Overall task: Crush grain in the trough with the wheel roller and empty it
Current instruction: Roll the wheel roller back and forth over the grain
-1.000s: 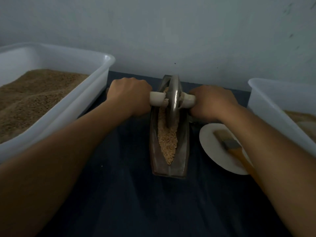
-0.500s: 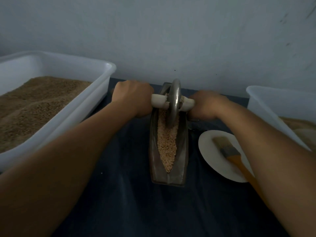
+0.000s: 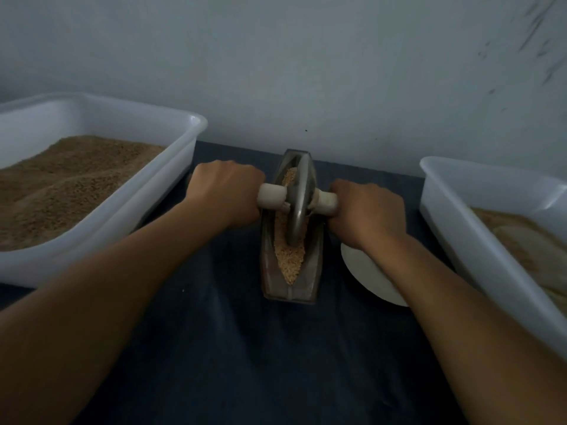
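While the left hand (image 3: 225,193) and right hand (image 3: 366,213) each curl their fingers tight around an end of the pale handle (image 3: 271,196), the wheel roller (image 3: 299,200) stands upright in the grain (image 3: 290,259) midway along the trough (image 3: 290,289). Left sits a white tub (image 3: 184,139) of brown grain, right another tub (image 3: 445,191), with a white plate (image 3: 368,277) under the right wrist.
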